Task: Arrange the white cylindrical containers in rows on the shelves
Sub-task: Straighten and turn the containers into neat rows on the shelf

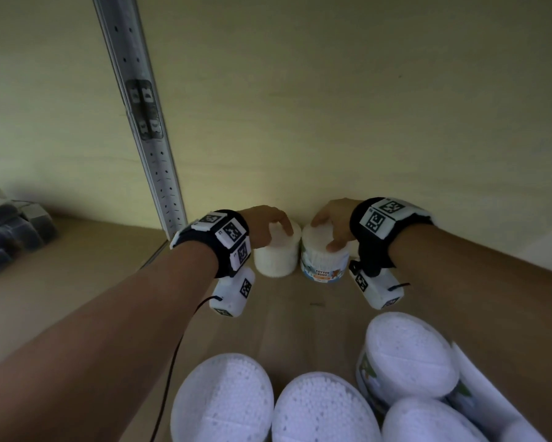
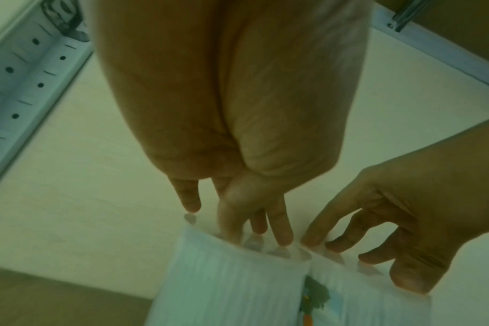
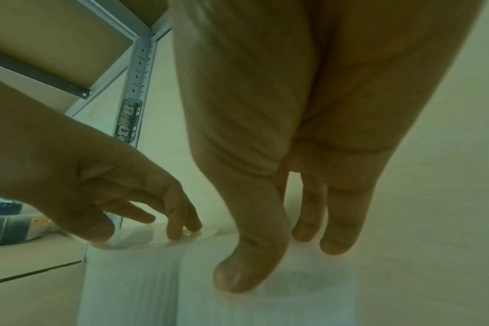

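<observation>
Two white cylindrical containers of cotton buds stand side by side at the back of the wooden shelf (image 1: 303, 311). My left hand (image 1: 277, 229) holds the plain-sided left container (image 1: 276, 261) by its lid from above, fingertips curled over the rim. My right hand (image 1: 328, 232) grips the lid of the labelled right container (image 1: 324, 266), thumb on the near edge. In the left wrist view, the left hand (image 2: 237, 220) reaches down onto the left container (image 2: 229, 286). In the right wrist view, the right hand (image 3: 279, 253) pinches the right container (image 3: 279, 308).
Several more white containers (image 1: 223, 403) crowd the shelf's front edge, one (image 1: 408, 355) tilted on others at the right. A perforated metal upright (image 1: 147, 129) rises at the back left. Dark packs (image 1: 9, 228) lie in the neighbouring bay. The pale back wall is just behind both hands.
</observation>
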A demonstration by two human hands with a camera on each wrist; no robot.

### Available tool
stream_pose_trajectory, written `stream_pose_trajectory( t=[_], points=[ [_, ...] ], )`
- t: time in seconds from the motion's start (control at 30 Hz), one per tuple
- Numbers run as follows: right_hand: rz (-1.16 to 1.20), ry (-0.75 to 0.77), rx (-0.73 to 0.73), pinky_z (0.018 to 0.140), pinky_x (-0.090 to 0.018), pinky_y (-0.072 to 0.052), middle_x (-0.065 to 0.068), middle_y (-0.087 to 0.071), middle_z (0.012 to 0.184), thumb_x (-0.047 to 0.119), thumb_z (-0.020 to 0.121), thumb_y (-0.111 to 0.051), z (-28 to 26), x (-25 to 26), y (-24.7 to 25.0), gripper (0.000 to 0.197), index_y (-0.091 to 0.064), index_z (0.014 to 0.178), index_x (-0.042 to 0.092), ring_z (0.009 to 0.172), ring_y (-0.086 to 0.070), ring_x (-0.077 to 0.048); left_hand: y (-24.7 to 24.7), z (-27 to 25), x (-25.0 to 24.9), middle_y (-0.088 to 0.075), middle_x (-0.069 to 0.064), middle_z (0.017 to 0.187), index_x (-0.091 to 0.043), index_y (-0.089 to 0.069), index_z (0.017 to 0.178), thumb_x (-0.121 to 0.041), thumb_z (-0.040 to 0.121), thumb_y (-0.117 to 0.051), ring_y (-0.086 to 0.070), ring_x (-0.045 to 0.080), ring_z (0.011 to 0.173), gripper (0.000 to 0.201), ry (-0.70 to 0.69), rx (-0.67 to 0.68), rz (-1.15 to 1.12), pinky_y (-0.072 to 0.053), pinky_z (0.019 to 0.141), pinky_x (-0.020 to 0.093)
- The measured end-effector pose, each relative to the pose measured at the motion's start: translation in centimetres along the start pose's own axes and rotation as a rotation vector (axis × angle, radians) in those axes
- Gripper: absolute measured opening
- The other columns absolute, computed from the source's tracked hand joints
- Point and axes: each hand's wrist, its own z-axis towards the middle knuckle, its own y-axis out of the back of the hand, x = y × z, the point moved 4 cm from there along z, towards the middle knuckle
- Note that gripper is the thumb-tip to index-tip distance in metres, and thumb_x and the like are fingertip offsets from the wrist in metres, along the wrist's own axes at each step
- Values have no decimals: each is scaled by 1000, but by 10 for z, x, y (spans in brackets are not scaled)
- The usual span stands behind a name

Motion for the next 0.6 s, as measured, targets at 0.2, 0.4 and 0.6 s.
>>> stream_pose_trajectory(
  t=[0.2, 0.4, 0.6],
  points=[
    [-5, 0, 4, 109, -29, -31, -8, -35, 153, 24, 91, -63, -1, 1, 0, 66, -33, 148, 12, 138, -38, -26, 0, 8, -2, -41, 12, 132, -11, -53, 122, -5, 88, -51, -43, 30, 125, 34, 69, -249, -104, -41, 96, 35],
    [-34, 23, -26, 109, -28, -31, -8, -35, 153, 29, 91, -62, -1, 2, 0, 66, -34, 148, 13, 138, -39, -25, -10, 15, 0, -37, 11, 137, -15, -44, 135, -54, 88, -54, -37, 30, 130, 61, 222, -217, 85, -39, 104, 44],
    [-9, 40, -47, 105, -26, -32, -7, -38, 151, 26, 90, -63, -1, 1, -1, 63, -38, 146, 11, 136, -41, -24, -11, 18, 0, -37, 11, 142, -15, -42, 139, -46, 90, -57, -38, 30, 132, 60, 168, -166, 76, -36, 105, 39]
  ],
)
